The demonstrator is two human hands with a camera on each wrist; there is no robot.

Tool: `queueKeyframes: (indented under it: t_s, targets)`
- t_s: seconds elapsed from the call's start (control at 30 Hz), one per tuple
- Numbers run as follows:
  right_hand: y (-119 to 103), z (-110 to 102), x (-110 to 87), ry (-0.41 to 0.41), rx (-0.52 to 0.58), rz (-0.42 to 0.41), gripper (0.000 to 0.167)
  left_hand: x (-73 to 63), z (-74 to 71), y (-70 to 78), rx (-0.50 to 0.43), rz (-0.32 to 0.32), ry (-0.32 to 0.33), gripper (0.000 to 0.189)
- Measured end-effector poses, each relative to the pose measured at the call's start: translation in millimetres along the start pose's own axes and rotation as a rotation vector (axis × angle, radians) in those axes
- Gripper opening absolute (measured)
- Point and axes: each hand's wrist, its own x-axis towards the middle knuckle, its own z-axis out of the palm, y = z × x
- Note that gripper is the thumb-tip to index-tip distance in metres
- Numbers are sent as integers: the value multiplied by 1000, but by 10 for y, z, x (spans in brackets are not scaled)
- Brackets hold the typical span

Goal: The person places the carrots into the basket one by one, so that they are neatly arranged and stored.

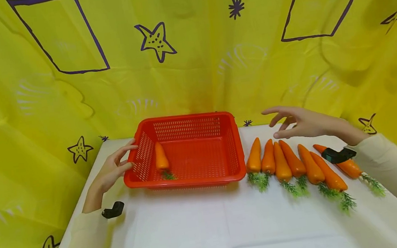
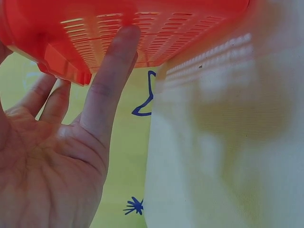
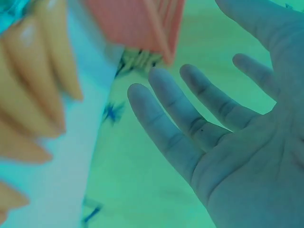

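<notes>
At the left end of a red plastic basket (image 1: 190, 182), my left hand (image 1: 109, 171) holds the rim. The left wrist view shows a straight finger (image 2: 107, 85) against the basket's slotted outer wall, below the rim. One orange carrot (image 1: 161, 157) with a green leafy top lies inside the basket, near its left side. My right hand (image 1: 304, 121) hovers above and behind a row of several carrots (image 1: 282, 167), its fingers spread and slightly bent with nothing in them. In the right wrist view, carrots (image 3: 35, 71) appear beside that hand, apart from the fingers.
A white-covered table (image 1: 196, 227) bears the basket and the carrots, whose leafy tops point toward me. One carrot (image 1: 349, 166) at the far right is partly covered by the black wrist camera (image 1: 338, 155). A yellow patterned curtain (image 1: 196, 78) stands behind the table.
</notes>
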Motion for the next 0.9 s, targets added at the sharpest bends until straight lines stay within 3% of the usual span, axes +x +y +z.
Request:
queueKeyframes:
  t_s: [0.27,0.6,0.9]
  targets:
    - [486,-100,-544,103,-12,70,69,15,-14,-10,-1,16,-11,49]
    - [981,-219,-1022,187,-11,155,66,16,-19,-9,-25,39,-35,49]
    - [1292,-244,-1217,82,-12,260,65,-16,-35,17,-60,5,-65,50]
